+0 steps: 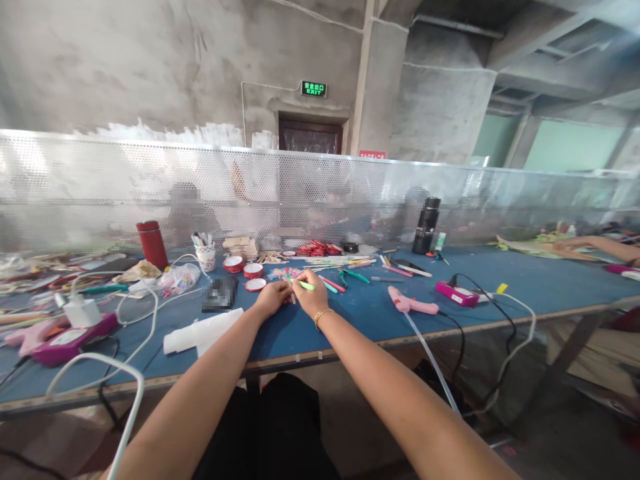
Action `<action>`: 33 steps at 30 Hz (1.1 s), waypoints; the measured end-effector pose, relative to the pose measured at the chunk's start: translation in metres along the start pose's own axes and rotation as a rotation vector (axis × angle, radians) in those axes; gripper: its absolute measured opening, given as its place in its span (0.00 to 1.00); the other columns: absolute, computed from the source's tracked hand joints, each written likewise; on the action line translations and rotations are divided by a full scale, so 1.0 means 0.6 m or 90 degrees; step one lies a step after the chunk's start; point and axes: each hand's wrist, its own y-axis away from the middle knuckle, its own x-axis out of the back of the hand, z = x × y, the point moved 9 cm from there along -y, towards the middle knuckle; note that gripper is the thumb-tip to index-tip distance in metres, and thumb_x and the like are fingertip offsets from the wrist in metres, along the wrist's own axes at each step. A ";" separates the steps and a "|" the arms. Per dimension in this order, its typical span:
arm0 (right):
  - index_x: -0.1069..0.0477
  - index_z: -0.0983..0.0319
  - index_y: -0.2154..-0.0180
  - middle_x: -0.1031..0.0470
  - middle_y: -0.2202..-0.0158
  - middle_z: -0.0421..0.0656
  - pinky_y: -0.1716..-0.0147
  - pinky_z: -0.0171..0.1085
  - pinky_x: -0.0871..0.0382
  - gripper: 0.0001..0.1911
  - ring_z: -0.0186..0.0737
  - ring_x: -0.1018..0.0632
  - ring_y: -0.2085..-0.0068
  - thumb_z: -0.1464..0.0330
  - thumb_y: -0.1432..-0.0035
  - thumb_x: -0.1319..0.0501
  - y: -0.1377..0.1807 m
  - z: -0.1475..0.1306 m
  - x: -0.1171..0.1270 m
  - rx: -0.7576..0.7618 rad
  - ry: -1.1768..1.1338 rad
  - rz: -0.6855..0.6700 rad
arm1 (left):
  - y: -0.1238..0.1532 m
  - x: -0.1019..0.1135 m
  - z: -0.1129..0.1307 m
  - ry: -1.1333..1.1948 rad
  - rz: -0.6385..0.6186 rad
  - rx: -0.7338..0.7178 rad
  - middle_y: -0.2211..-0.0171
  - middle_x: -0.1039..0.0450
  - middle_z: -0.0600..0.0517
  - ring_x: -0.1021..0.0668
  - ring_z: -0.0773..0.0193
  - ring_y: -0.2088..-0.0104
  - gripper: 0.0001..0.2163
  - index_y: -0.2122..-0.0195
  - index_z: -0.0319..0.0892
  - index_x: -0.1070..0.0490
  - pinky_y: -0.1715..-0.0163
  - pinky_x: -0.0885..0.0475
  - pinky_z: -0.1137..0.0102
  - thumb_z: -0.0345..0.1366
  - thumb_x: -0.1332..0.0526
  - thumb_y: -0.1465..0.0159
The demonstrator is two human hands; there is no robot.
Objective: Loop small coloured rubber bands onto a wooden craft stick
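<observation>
Both hands meet over the blue tabletop (273,337). My right hand (314,298), with a gold bracelet at the wrist, is closed around a light green pen (306,285). Just beside it, my left hand (273,297) has its fingers pinched together near the pen's tip. A small pale piece shows between the hands, too small to name. Behind them lies a patch of small colourful bits (285,273). White-and-red round lids (255,285) sit to the left of my left hand. Several coloured pens (333,285) lie to the right of my right hand.
A pink glue gun (411,304) rests near the front edge, its cord hanging down. Purple power strips (456,293) and loose white cables lie on both sides. A red bottle (152,244), black bottle (426,227) and perforated metal screen (310,193) stand behind. Another person's arm (605,247) reaches in at right.
</observation>
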 end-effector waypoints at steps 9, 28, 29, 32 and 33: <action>0.37 0.57 0.73 0.27 0.74 0.37 0.68 0.35 0.36 0.04 0.39 0.26 0.70 0.67 0.48 0.44 -0.001 0.008 0.002 -0.018 0.017 0.009 | 0.001 0.000 0.000 -0.008 -0.001 0.007 0.79 0.27 0.52 0.29 0.68 0.78 0.17 0.78 0.40 0.32 0.76 0.34 0.73 0.51 0.38 0.46; 0.36 0.57 0.73 0.27 0.74 0.37 0.67 0.35 0.35 0.04 0.39 0.26 0.70 0.66 0.48 0.44 0.000 -0.004 -0.002 0.003 -0.013 -0.012 | 0.000 0.000 -0.003 0.002 0.002 0.002 0.80 0.28 0.54 0.30 0.69 0.78 0.18 0.76 0.40 0.31 0.75 0.34 0.73 0.52 0.37 0.47; 0.36 0.57 0.73 0.27 0.74 0.37 0.67 0.35 0.35 0.04 0.39 0.26 0.70 0.66 0.47 0.44 0.000 -0.003 -0.002 -0.001 -0.009 -0.010 | 0.000 0.000 -0.004 0.003 0.003 0.003 0.79 0.28 0.53 0.30 0.69 0.78 0.18 0.77 0.40 0.32 0.75 0.34 0.73 0.52 0.37 0.47; 0.36 0.57 0.73 0.27 0.74 0.37 0.68 0.35 0.36 0.04 0.39 0.26 0.70 0.66 0.48 0.44 0.000 0.002 0.002 -0.014 -0.003 0.006 | 0.000 0.000 -0.004 0.005 0.001 0.007 0.79 0.27 0.53 0.29 0.69 0.77 0.19 0.77 0.40 0.32 0.75 0.34 0.73 0.53 0.37 0.47; 0.36 0.57 0.73 0.27 0.73 0.38 0.68 0.34 0.36 0.04 0.39 0.26 0.70 0.66 0.48 0.43 0.000 0.002 0.002 -0.013 -0.005 0.008 | 0.001 0.000 -0.004 0.005 0.000 0.008 0.79 0.27 0.53 0.29 0.69 0.77 0.19 0.76 0.40 0.32 0.75 0.34 0.73 0.53 0.37 0.47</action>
